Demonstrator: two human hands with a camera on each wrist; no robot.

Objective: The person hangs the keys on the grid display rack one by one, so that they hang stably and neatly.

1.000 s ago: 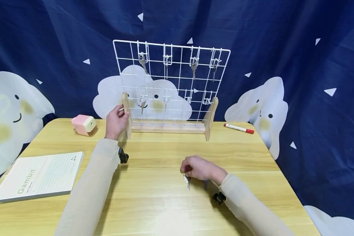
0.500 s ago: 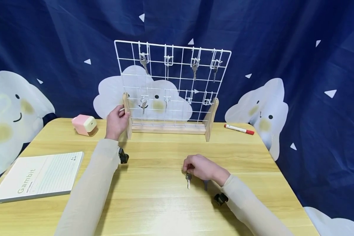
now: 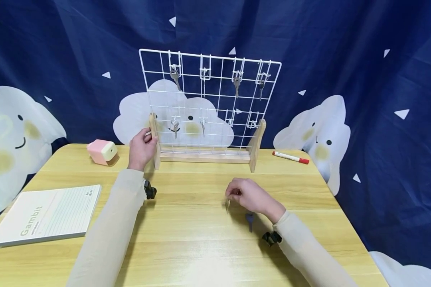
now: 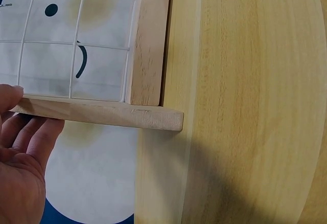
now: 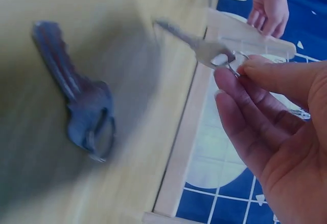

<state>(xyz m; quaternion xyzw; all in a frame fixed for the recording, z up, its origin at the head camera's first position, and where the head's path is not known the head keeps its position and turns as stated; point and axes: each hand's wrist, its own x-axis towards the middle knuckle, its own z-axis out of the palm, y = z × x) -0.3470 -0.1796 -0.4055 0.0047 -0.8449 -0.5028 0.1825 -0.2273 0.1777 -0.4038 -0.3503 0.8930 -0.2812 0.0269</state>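
Note:
My left hand (image 3: 142, 149) grips the left wooden upright (image 4: 102, 114) of a rack, thumb on one side and fingers on the other. The rack carries a white wire grid (image 3: 219, 83) with several keys hanging from its hooks; two lower right hooks (image 3: 252, 121) bear no key. Over the table, my right hand (image 3: 249, 194) pinches the ring of a key (image 5: 212, 52) between thumb and forefinger, and the key dangles just above the wood. Another key (image 5: 87, 101) with a ring lies on the table beneath the right wrist.
A notebook (image 3: 46, 215) lies at the left of the wooden table (image 3: 186, 247). Behind it stands a pink and cream box-like thing (image 3: 102, 152). A red-capped marker (image 3: 291, 157) rests near the back right edge. A dark blue curtain (image 3: 380, 119) hangs behind.
My right hand, holding the key, has risen slightly and moved a little right and away, uncovering the key on the table. The left hand stays on the upright.

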